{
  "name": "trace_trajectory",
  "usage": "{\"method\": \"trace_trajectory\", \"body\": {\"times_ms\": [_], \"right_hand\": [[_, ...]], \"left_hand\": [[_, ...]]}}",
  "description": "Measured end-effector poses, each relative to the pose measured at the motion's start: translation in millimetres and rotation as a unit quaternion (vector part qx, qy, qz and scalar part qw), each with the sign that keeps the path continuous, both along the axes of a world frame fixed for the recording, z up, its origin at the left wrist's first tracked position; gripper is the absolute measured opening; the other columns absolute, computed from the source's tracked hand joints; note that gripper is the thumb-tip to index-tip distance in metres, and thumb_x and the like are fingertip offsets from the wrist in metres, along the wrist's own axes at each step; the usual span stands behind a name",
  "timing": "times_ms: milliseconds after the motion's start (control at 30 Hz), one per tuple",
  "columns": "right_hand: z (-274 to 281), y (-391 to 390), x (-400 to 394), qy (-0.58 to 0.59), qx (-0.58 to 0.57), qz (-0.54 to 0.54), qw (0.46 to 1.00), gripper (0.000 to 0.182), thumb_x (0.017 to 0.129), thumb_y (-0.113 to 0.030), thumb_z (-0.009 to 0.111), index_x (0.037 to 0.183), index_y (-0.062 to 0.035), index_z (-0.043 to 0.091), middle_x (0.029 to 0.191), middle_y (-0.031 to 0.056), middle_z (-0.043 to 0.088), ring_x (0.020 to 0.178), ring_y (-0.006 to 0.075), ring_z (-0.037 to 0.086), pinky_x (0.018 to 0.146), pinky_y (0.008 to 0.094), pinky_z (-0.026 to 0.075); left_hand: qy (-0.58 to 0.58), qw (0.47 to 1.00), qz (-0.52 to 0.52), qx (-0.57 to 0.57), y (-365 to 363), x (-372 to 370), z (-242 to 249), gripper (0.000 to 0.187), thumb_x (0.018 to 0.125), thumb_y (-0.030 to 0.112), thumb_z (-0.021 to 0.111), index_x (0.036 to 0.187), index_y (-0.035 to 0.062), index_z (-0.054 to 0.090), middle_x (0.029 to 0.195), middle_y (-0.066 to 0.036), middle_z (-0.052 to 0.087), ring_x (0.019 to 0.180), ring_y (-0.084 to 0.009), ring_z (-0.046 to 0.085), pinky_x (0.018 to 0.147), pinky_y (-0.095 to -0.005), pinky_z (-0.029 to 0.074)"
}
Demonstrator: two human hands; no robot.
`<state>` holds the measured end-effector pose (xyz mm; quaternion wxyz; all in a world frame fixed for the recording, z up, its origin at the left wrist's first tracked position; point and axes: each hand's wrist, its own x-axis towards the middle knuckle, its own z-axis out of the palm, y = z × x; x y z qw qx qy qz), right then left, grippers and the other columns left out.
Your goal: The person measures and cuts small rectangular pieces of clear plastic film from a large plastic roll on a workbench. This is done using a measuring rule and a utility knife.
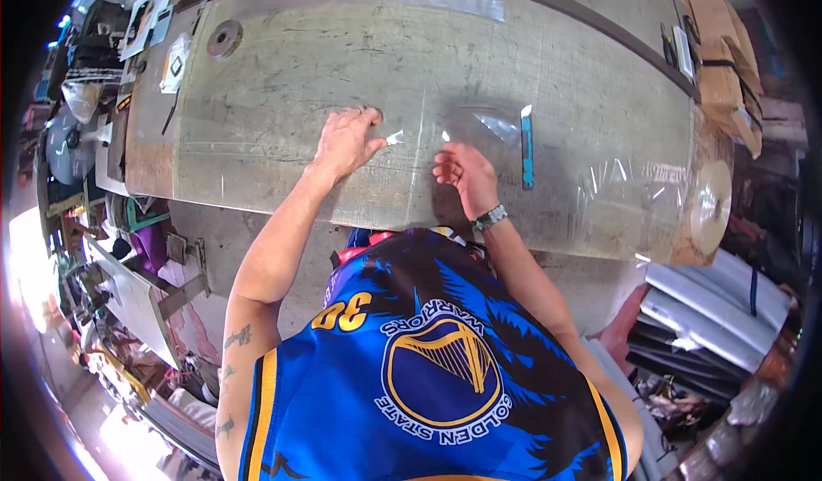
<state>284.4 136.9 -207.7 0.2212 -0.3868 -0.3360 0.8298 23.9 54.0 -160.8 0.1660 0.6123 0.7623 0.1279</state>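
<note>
My left hand (347,141) rests palm down on the worn grey tabletop (291,78), its fingers stretched and its thumb apart. A small bright glint lies just off its thumb. To the right, my right hand (467,173) is turned partly palm up with its fingers curled in; anything between them is too clear or small to make out. Beyond this hand a piece of clear plastic film (492,123) lies on the table, its edges showing mainly as reflections. A narrow teal and black strip-like tool (527,151) lies along the film's right side.
A round roll (225,39) sits at the table's far left. Clear film with glare (629,191) and a large clear roll (711,209) are at the right end. Cardboard (728,61) stands beyond; grey rolled sheets (702,310) lie below right. A dark bar borders the far edge.
</note>
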Motion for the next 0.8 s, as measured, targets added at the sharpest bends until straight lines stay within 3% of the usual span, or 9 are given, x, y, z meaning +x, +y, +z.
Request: {"method": "trace_trajectory", "body": {"times_ms": [67, 100, 200, 300, 400, 500, 633, 800], "right_hand": [[6, -2, -15, -0.077, 0.053, 0.056, 0.994, 0.037, 0.102, -0.028, 0.060, 0.127, -0.0011, 0.059, 0.106, 0.0106, 0.070, 0.087, 0.0184, 0.068, 0.077, 0.0316, 0.055], [9, 1, -23, -0.096, 0.074, 0.061, 0.991, 0.037, 0.094, -0.019, 0.071, 0.124, -0.0003, 0.061, 0.102, 0.0089, 0.070, 0.085, 0.0134, 0.067, 0.073, 0.0261, 0.053], [-4, 0, -41, -0.081, 0.247, 0.050, 0.964, 0.038, 0.093, -0.020, 0.073, 0.124, -0.0006, 0.061, 0.102, 0.0076, 0.070, 0.086, 0.0118, 0.065, 0.076, 0.0246, 0.052], [17, 12, -51, -0.071, 0.247, 0.123, 0.959, 0.025, 0.093, -0.011, 0.071, 0.115, 0.0005, 0.063, 0.099, 0.0055, 0.069, 0.086, 0.0111, 0.063, 0.080, 0.0257, 0.053], [21, 24, -57, -0.039, 0.207, 0.128, 0.969, 0.011, 0.094, -0.005, 0.068, 0.103, 0.0001, 0.065, 0.093, 0.0042, 0.068, 0.085, 0.0108, 0.064, 0.077, 0.0265, 0.053], [41, 50, -53, -0.089, 0.258, 0.102, 0.957, 0.012, 0.094, -0.006, 0.069, 0.103, 0.0001, 0.065, 0.092, 0.0038, 0.069, 0.085, 0.0108, 0.065, 0.077, 0.0273, 0.054], [50, 110, -27, -0.208, 0.309, 0.016, 0.928, 0.013, 0.093, -0.009, 0.071, 0.103, -0.0020, 0.067, 0.088, 0.0028, 0.070, 0.078, 0.0100, 0.064, 0.072, 0.0258, 0.053], [58, 186, -8, -0.273, 0.295, -0.089, 0.911, 0.009, 0.095, -0.013, 0.070, 0.099, -0.0061, 0.067, 0.081, 0.0002, 0.067, 0.070, 0.0095, 0.062, 0.066, 0.0258, 0.052]], "left_hand": [[-0.041, 0.996, 0.003, -0.081, 3, -3, -1, 0.026, 0.081, 0.026, 0.080, 0.097, 0.0091, 0.067, 0.088, -0.008, 0.067, 0.094, -0.0285, 0.063, 0.088, -0.0420, 0.044], [-0.040, 0.999, -0.006, -0.031, 1, -4, -8, 0.019, 0.082, 0.023, 0.078, 0.085, 0.0091, 0.066, 0.076, -0.007, 0.066, 0.085, -0.0285, 0.063, 0.084, -0.0409, 0.043], [-0.152, 0.986, -0.048, -0.044, 4, -2, 5, 0.020, 0.081, 0.025, 0.079, 0.083, 0.0097, 0.066, 0.084, -0.009, 0.070, 0.089, -0.0299, 0.066, 0.090, -0.0440, 0.043], [-0.184, 0.976, -0.114, 0.025, 14, 2, 14, 0.018, 0.081, 0.023, 0.079, 0.085, 0.0093, 0.068, 0.079, -0.007, 0.068, 0.080, -0.0262, 0.065, 0.085, -0.0415, 0.048], [-0.307, 0.949, -0.068, -0.021, 28, -7, 25, 0.016, 0.082, 0.020, 0.078, 0.087, 0.0074, 0.069, 0.078, -0.007, 0.069, 0.077, -0.0218, 0.067, 0.074, -0.0370, 0.052], [-0.380, 0.915, -0.063, -0.121, 29, -50, 32, 0.015, 0.081, 0.015, 0.078, 0.088, 0.0038, 0.070, 0.077, -0.005, 0.069, 0.073, -0.0149, 0.065, 0.063, -0.0313, 0.050], [-0.428, 0.877, -0.023, -0.218, 3, -145, 46, 0.017, 0.080, 0.012, 0.079, 0.089, -0.0004, 0.071, 0.076, 0.000, 0.067, 0.071, -0.0085, 0.058, 0.066, -0.0281, 0.049], [-0.391, 0.906, 0.014, -0.163, -27, -277, 63, 0.018, 0.079, 0.012, 0.081, 0.092, 0.0015, 0.073, 0.081, -0.002, 0.071, 0.078, -0.0098, 0.065, 0.071, -0.0284, 0.052]]}}
